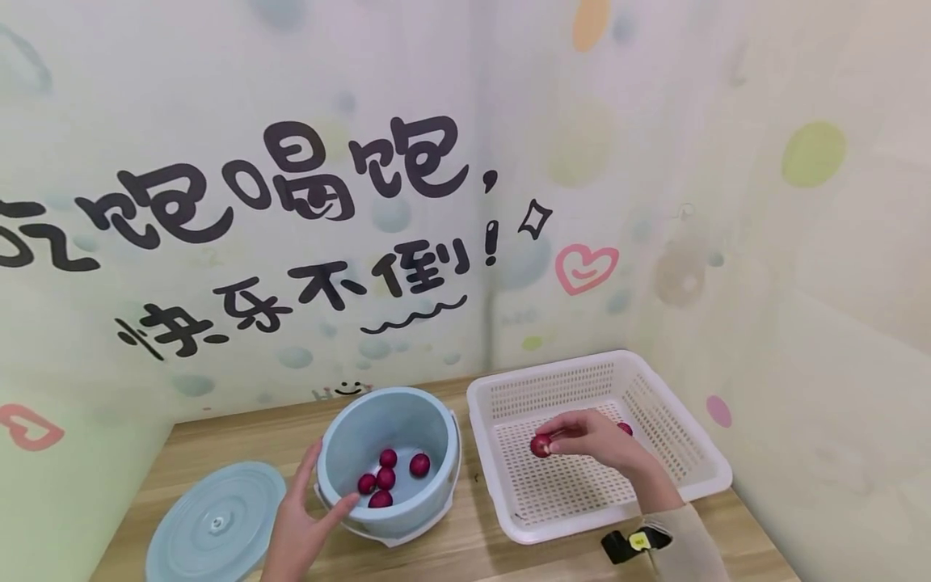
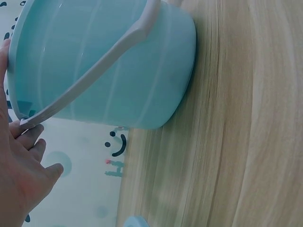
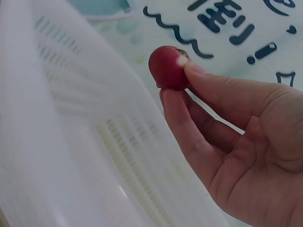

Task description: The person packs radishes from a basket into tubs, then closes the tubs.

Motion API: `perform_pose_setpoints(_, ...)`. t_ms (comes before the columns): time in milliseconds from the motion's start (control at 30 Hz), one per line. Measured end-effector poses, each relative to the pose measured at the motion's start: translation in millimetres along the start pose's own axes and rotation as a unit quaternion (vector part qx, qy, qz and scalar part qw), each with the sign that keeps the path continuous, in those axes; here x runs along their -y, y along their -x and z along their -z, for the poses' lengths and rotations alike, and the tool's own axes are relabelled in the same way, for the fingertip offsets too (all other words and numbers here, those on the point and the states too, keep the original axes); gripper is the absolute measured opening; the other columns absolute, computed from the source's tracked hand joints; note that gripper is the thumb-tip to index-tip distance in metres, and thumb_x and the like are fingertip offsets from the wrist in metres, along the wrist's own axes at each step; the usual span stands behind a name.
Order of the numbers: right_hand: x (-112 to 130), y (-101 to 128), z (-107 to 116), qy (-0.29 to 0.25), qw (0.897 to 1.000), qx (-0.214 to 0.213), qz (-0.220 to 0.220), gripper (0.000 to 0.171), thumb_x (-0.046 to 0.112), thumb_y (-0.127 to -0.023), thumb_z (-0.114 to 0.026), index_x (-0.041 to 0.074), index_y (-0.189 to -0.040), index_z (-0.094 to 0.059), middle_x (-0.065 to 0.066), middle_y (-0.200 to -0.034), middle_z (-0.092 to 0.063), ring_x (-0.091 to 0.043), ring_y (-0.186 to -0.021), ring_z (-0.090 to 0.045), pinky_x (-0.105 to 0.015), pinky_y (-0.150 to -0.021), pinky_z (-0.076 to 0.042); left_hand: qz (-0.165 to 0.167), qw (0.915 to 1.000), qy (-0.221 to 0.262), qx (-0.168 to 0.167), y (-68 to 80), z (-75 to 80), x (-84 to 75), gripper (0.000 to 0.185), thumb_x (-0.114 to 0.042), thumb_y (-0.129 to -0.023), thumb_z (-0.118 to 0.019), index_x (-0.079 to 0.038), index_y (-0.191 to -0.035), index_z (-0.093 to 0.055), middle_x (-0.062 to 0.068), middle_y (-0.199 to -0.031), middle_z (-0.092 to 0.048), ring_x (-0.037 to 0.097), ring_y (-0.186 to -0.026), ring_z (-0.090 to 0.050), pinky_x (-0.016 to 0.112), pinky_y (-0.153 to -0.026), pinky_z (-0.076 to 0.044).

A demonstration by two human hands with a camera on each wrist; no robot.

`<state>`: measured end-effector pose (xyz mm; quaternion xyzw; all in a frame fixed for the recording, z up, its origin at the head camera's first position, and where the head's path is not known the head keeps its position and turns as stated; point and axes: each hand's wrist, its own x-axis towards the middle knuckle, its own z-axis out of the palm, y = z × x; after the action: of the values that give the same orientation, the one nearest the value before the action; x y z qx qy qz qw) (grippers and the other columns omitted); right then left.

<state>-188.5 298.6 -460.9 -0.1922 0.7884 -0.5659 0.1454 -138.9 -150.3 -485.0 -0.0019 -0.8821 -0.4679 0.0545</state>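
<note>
A small round red radish (image 3: 168, 68) with a pale patch is pinched between the thumb and fingers of my right hand (image 1: 592, 436), above the white plastic basket (image 1: 538, 529). Behind that hand, another radish (image 1: 625, 428) partly shows in the basket. My left hand (image 1: 309, 509) is spread against the near left side of the light blue bucket (image 1: 393, 525), thumb at the rim. In the left wrist view its fingers touch the bucket near the end of the grey handle (image 2: 94, 71). Several radishes (image 1: 385, 478) lie on the bucket's floor.
A round blue lid (image 1: 218, 521) lies on the wooden table (image 1: 473, 558) to the left of the bucket. The basket stands to the bucket's right. Walls with black lettering (image 1: 305, 170) and coloured spots enclose the table at the back and sides.
</note>
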Motion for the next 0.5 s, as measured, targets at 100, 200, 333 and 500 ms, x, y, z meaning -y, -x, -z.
perform_pose_setpoints(100, 9.2, -12.6, -13.0, -0.013, 1.000, -0.014, 0.004, 0.033, 0.012, -0.092, -0.070, -0.007, -0.118, -0.067, -0.026, -0.109, -0.072, -0.004, -0.091, -0.069, -0.020, -0.083, -0.059, 0.000, 1.0000, -0.001, 0.003, -1.4, 1.1, 0.1, 0.095, -0.037, -0.085, -0.078, -0.019, -0.160, -0.022, 0.025, -0.163, -0.023, 0.053, -0.146, -0.026, 0.072, -0.113, -0.029)
perform_pose_setpoints(200, 18.5, -23.5, -27.4, -0.033, 0.999, -0.022, 0.011, 0.034, 0.011, -0.092, -0.070, -0.008, -0.120, -0.066, -0.027, -0.111, -0.071, -0.004, -0.092, -0.070, -0.022, -0.085, -0.060, 0.007, 0.9999, -0.004, 0.010, -1.9, 1.9, -0.3, 0.097, -0.039, -0.085, -0.078, -0.020, -0.160, -0.020, 0.025, -0.164, -0.021, 0.053, -0.146, -0.024, 0.072, -0.113, -0.028)
perform_pose_setpoints(333, 30.9, -37.1, -47.5, -0.050, 0.998, -0.028, 0.019, 0.035, 0.011, -0.092, -0.070, -0.007, -0.122, -0.066, -0.026, -0.112, -0.071, -0.006, -0.093, -0.071, -0.025, -0.087, -0.061, 0.014, 0.9998, -0.004, 0.013, -1.3, 2.0, -0.3, 0.098, -0.039, -0.084, -0.079, -0.019, -0.160, -0.020, 0.024, -0.164, -0.020, 0.053, -0.147, -0.024, 0.071, -0.114, -0.028)
perform_pose_setpoints(500, 43.4, -54.2, -69.1, -0.062, 0.997, -0.032, 0.027, 0.034, 0.012, -0.092, -0.070, -0.003, -0.122, -0.067, -0.022, -0.112, -0.073, -0.007, -0.092, -0.071, -0.024, -0.086, -0.060, 0.016, 0.9998, -0.004, 0.009, -1.6, 1.8, 0.5, 0.097, -0.040, -0.084, -0.079, -0.019, -0.160, -0.022, 0.024, -0.164, -0.022, 0.052, -0.147, -0.024, 0.071, -0.114, -0.028)
